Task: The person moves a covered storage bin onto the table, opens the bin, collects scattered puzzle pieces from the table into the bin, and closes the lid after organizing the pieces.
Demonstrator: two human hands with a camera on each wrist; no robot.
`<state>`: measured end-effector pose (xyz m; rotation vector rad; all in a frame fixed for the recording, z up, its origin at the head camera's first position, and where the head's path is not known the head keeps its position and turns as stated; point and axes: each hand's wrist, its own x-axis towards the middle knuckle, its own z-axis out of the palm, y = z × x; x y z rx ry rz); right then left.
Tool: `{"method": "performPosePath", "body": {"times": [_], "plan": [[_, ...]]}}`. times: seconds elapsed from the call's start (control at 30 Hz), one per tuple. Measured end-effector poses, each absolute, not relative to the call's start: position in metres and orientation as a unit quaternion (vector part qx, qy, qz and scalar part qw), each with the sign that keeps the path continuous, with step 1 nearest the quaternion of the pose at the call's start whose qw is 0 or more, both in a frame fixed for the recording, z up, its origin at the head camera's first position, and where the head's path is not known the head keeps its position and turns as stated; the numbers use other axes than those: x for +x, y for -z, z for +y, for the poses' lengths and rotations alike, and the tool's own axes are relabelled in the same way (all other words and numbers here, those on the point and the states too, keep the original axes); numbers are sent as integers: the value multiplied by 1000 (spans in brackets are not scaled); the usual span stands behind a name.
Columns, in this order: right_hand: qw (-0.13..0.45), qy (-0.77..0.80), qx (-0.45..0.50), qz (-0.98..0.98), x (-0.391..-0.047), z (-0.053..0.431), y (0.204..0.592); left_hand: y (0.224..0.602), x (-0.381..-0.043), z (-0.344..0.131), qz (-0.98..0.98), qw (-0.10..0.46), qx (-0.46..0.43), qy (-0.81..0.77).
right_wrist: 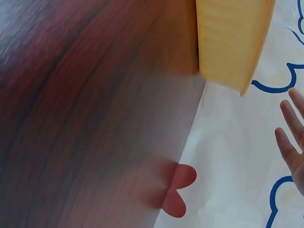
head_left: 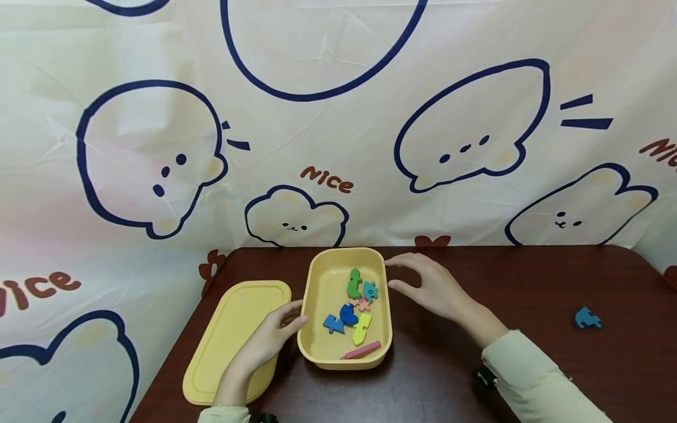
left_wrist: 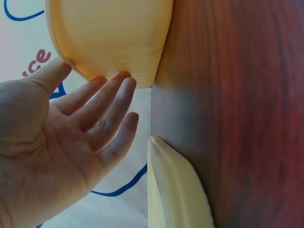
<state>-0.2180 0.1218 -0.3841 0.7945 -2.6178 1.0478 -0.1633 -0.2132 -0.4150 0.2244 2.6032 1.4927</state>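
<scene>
A yellow plastic box [head_left: 346, 363] stands without its lid on the dark table. Inside lie several small puzzle pieces: green [head_left: 354, 284], teal [head_left: 371, 291], pink [head_left: 361, 304], dark blue [head_left: 348, 315], blue [head_left: 334, 324] and yellow [head_left: 362, 329]. A pink stick-shaped piece [head_left: 362, 351] rests near the front wall. My left hand [head_left: 272, 336] is at the box's left side, its thumb at the rim and relaxed fingertips against the outer wall in the left wrist view. Beside the right rim, my right hand [head_left: 429, 285] spreads its fingers, holding nothing; only some fingers [right_wrist: 286, 144] show in the right wrist view.
The yellow lid [head_left: 227, 335] lies flat left of the box, partly under my left forearm. Far to the right, a teal puzzle piece [head_left: 587, 318] sits alone on the table [head_left: 508, 276]. A white cloth [head_left: 365, 141] with cartoon outlines hangs behind the table.
</scene>
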Motion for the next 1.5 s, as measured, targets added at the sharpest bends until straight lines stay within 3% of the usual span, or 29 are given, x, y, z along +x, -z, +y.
{"method": "performPosePath", "body": {"times": [1.5], "plan": [[151,-288,256,-910,-193,223,388,415,-164,-214,863,70,71,-495]]}}
